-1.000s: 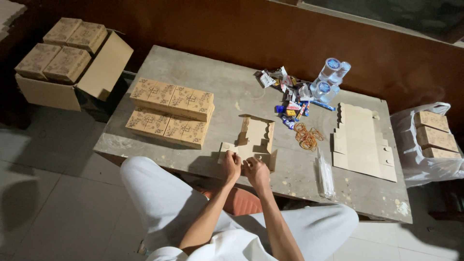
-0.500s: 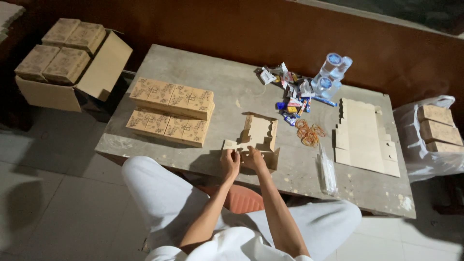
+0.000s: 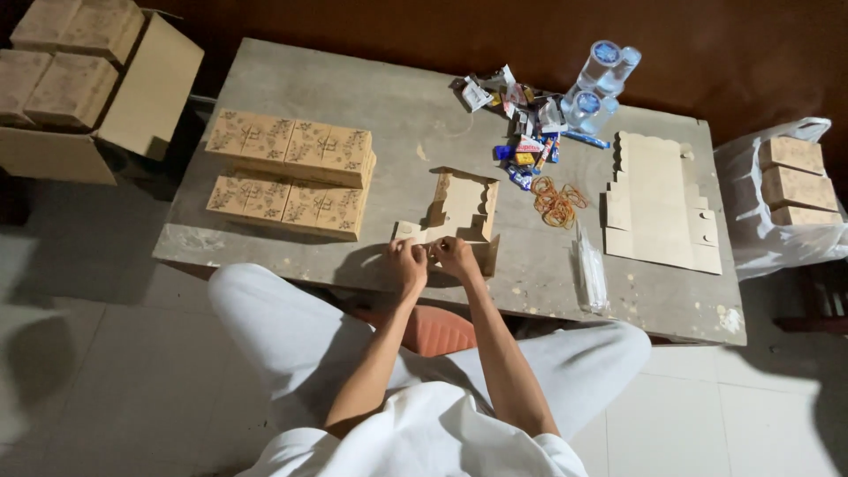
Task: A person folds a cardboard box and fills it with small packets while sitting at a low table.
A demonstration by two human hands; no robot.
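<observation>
Head view: two hands at the near desk edge, left hand (image 3: pixel 407 263) and right hand (image 3: pixel 457 256) side by side, fingers pinched on the front flap of one half-folded box (image 3: pixel 462 212). Box open at the top, scalloped rim, plain brown card, standing near the middle of the desk (image 3: pixel 353 97).

Counted on the desk: two rows of finished boxes (image 3: pixel 291 172), each row about four, printed with a pale pattern, stacked left of the hands. One pile of flat blanks (image 3: pixel 658 203) on the right, same brown card, scalloped edges. Three water bottles (image 3: pixel 596 84), clear plastic, blue caps, at the far edge. A heap of small wrapped sweets (image 3: pixel 521 124), many colours, too jumbled to count. A loose tangle of rubber bands (image 3: pixel 555 201), orange. One clear plastic sleeve (image 3: pixel 590 269) near the front edge.

Desk top grey, scuffed, chipped at the corners, low over a pale tiled floor (image 3: pixel 106 371). Dark brown wall behind. On the left, one open carton (image 3: pixel 132 97) with four finished boxes showing inside. On the right, one white plastic bag (image 3: pixel 760 221) with three more boxes. White trousers and white shirt below; a red-orange cushion (image 3: pixel 433 329) between the knees.
</observation>
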